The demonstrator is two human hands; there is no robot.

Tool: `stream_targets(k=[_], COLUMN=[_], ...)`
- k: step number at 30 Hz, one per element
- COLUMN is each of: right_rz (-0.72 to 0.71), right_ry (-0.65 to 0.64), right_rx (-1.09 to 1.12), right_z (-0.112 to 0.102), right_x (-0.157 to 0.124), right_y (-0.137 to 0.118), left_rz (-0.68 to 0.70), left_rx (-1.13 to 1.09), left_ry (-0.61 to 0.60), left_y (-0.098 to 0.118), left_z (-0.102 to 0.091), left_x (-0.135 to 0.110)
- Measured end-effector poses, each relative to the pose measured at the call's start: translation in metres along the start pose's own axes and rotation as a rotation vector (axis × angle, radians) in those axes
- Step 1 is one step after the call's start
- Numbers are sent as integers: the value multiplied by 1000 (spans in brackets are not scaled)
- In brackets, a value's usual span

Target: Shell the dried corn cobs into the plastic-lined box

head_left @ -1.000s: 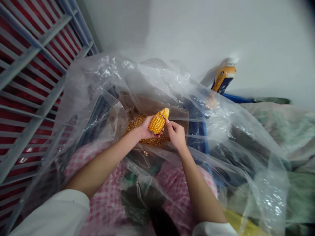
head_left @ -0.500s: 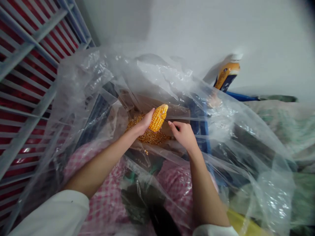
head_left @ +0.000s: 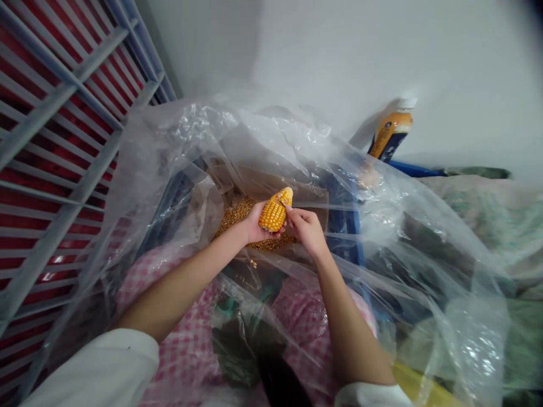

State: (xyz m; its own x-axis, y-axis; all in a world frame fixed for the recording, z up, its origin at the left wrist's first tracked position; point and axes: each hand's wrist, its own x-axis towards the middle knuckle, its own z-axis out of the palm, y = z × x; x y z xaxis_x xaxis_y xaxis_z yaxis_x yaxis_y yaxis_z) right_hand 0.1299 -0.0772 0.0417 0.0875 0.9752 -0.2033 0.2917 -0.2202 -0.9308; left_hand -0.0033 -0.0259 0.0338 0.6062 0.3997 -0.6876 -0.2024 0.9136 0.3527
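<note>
My left hand (head_left: pixel 254 225) is wrapped round an ear of corn (head_left: pixel 272 217) from below and the left. The cob is yellow, with kernels gone from a patch near its pale upper end. My right hand (head_left: pixel 309 230) is closed in a pinch at the cob's right side, on a thin dark pointed tool (head_left: pixel 283 203) whose tip lies against the bared patch. Most of that tool is hidden by the fingers. Beneath both hands, loose corn kernels (head_left: pixel 236 217) lie in a heap inside clear plastic sheeting (head_left: pixel 271 135).
Blue crate walls (head_left: pixel 343 209) show through the sheeting. A slatted grey-blue crate (head_left: pixel 63 102) with red behind it stands at the left. At the back right, an orange-labelled bottle (head_left: pixel 391 133) leans by the white wall. Pink checked cloth (head_left: pixel 186 339) covers the near side.
The cob has turned and dropped slightly, and my left fingers now show beneath it. My right hand has moved left, close against the cob, bringing the tool onto the kernels.
</note>
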Motion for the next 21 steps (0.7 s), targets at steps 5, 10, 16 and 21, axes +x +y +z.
stream_targets(k=[5,10,16,21], right_rz=[-43,-33,188,243], right_ry=[230,260,359,412], right_rx=[90,273,583,589], right_z=[-10,-8,-3,1], right_x=[1,5,11,13], right_y=[-1,1,-5,-9], left_rz=[146,247,72,261], left_rx=[185,136,108,209], left_ry=[38,-67,-170,-103], left_y=[2,3,-7,-20], left_z=[-1,-1,7,13], left_x=[5,7,0,0])
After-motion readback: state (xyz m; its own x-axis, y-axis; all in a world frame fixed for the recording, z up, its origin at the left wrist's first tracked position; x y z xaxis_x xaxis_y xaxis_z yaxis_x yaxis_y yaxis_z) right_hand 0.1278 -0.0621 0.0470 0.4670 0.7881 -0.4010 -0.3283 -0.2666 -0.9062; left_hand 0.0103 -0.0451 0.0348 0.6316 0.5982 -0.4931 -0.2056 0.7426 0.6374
